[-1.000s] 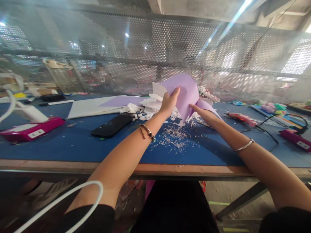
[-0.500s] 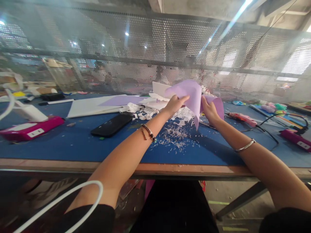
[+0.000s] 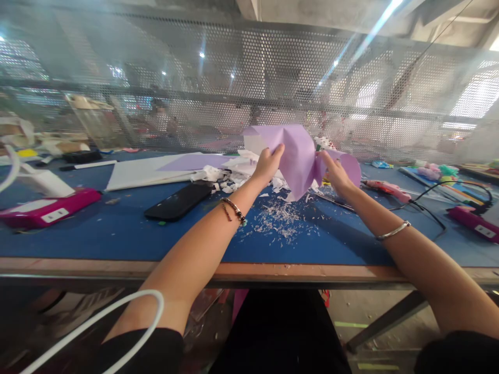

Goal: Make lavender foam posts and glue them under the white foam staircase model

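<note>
A sheet of purple paper (image 3: pixel 297 161) is held up above the blue table, bent and creased between my two hands. My left hand (image 3: pixel 268 163) is closed on its left part, thumb on the near face. At the right, my right hand (image 3: pixel 335 174) pinches the sheet, which curls out behind the fingers. Below the paper lie torn white paper scraps (image 3: pixel 230 183) and a scatter of small shreds (image 3: pixel 278 221). The fingertips behind the sheet are hidden.
A black phone (image 3: pixel 178 201) lies left of the scraps, before a stack of white sheets (image 3: pixel 132 174). Magenta power strips (image 3: pixel 58 208) sit at both sides. Right of my hand is a pink corded tool (image 3: pixel 388 190). Behind the table stands a perforated metal screen (image 3: pixel 195 72).
My left hand has shifted slightly left, drawing the purple paper wider. The sheet now shows more of its face and a crease between the hands. My right hand has barely moved.
</note>
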`<action>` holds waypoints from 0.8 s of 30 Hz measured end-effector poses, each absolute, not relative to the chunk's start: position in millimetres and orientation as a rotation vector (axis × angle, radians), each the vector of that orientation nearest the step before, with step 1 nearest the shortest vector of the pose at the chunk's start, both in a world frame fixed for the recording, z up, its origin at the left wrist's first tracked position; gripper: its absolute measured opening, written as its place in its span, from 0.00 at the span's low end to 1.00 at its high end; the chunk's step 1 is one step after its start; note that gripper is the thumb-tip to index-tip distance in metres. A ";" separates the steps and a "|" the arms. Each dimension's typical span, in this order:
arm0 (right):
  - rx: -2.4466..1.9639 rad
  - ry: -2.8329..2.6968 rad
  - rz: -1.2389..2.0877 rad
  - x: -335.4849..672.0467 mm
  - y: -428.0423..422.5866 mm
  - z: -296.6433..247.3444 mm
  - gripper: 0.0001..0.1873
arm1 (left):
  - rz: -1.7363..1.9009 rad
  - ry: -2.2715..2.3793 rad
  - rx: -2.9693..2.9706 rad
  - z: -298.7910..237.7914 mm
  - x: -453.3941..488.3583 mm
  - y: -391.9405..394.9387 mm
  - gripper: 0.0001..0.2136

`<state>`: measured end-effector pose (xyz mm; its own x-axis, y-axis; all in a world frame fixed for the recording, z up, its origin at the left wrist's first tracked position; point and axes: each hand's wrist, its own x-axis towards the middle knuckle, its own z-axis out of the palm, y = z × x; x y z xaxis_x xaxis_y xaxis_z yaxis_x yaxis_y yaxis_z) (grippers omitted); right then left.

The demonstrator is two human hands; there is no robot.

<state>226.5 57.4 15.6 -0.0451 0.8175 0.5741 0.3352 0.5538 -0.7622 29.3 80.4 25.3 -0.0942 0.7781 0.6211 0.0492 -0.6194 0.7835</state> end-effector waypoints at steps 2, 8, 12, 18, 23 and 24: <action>-0.978 -1.656 0.541 221.1 54.5 12.8 0.28 | 1.707 0.792 1.551 24.0 31.8 80.6 0.17; -1.117 -1.556 0.478 219.5 60.4 10.3 0.23 | 1.510 0.697 1.449 29.5 32.8 64.3 0.18; -1.168 -1.455 0.385 221.8 62.9 11.2 0.24 | 1.204 0.683 1.534 28.9 35.1 55.4 0.20; -1.182 -1.351 0.308 227.6 67.1 14.1 0.24 | 1.370 0.842 1.587 19.5 34.6 71.2 0.20; -1.205 -1.270 0.293 237.4 72.7 23.2 0.22 | 1.632 1.018 1.750 21.6 24.7 80.1 0.20; -1.200 -1.237 0.288 240.4 73.8 25.4 0.22 | 1.665 1.037 1.766 22.5 22.5 81.3 0.20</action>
<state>240.4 73.8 25.4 0.3789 0.7341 0.5635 0.4092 0.4133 -0.8135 22.5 81.3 22.5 -0.0363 0.7969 0.6030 0.1900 -0.5869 0.7870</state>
